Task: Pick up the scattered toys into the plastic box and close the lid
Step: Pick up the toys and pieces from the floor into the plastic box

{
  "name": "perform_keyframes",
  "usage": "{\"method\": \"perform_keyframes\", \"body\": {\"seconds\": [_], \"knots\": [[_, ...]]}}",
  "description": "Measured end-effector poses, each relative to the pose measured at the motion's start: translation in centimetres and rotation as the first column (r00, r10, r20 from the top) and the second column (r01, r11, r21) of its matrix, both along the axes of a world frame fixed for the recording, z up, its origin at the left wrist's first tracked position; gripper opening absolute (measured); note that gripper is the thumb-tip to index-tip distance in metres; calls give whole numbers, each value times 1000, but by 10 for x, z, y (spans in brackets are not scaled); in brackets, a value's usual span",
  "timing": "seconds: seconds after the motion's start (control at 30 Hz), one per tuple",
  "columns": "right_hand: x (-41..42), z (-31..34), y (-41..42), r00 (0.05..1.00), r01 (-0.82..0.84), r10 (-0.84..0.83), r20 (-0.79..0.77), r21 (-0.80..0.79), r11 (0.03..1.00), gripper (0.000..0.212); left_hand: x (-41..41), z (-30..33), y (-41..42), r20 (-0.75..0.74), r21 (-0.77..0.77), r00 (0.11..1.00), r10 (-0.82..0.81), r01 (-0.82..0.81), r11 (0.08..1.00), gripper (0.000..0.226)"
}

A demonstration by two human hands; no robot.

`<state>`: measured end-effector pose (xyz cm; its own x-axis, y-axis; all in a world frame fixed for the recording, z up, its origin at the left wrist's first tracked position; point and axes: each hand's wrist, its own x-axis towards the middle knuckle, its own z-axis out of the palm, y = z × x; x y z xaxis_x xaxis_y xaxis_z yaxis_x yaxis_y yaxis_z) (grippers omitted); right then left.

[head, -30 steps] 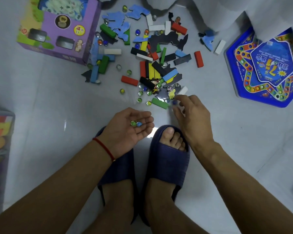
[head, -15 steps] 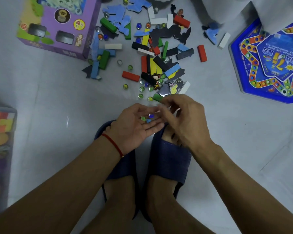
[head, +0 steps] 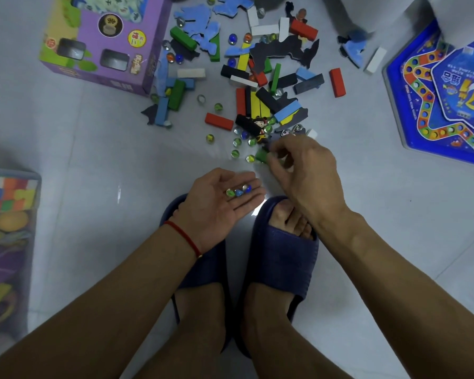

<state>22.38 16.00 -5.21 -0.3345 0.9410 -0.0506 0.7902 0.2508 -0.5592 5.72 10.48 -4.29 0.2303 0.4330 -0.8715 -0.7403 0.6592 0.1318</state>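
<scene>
Wooden blocks (head: 219, 121), foam puzzle pieces (head: 279, 51) and glass marbles (head: 235, 153) lie scattered on the white floor ahead of me. My left hand (head: 219, 203) is held palm up above my feet, with three marbles (head: 238, 192) resting on its straight fingers. My right hand (head: 298, 170) reaches over the near edge of the pile, fingers curled down beside a green block (head: 261, 155) and a small figurine (head: 259, 129). What its fingertips hold is hidden. The translucent plastic box (head: 17, 173), with toys inside, is at the left edge.
A purple game box (head: 107, 42) lies at the back left. A blue star-patterned board game tray (head: 405, 110) sits at the right. My feet in dark blue slippers (head: 282, 247) stand just behind the pile. White fabric (head: 449, 6) hangs at the top right.
My right hand dropped a blue marble into my left palm, then moved forward again to the pile's near edge. The left palm now carries three marbles, up from two.
</scene>
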Motion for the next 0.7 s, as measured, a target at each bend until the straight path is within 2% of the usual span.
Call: {"method": "perform_keyframes", "body": {"seconds": [0.1, 0.2, 0.33, 0.43, 0.5, 0.57, 0.63, 0.7], "knots": [[-14, 14, -14, 985, -147, 138, -100, -96, 984, 17, 1, 2, 2, 18, 28, 999, 27, -28, 999, 44], [-21, 4, -10, 987, -120, 114, -113, -42, 992, 16, 1, 2, 2, -24, 17, 994, 107, -106, 994, 42], [-30, -24, 10, 982, -175, 176, 71, -22, 984, 18, -6, 4, -4, -67, -5, 978, 197, -198, 980, 39], [-35, -35, 11, 954, -252, 253, 159, -25, 967, 8, -14, 6, -7, -77, 4, 974, 213, -213, 977, 38], [-36, -25, 7, 979, -194, 193, 57, 4, 981, 8, -16, 7, -7, -76, 9, 974, 212, -212, 977, 39], [-39, -6, 3, 987, -105, 104, -123, 1, 994, 13, -16, 7, -5, -52, 21, 974, 220, -219, 975, 41], [-46, 10, 0, 961, -195, 183, -207, -39, 980, 16, -16, 9, -4, -2, 54, 973, 229, -229, 972, 40], [-51, 13, -2, 932, -324, 313, -184, -32, 945, 19, -16, 10, -2, 50, 61, 965, 257, -260, 964, 35]]}}
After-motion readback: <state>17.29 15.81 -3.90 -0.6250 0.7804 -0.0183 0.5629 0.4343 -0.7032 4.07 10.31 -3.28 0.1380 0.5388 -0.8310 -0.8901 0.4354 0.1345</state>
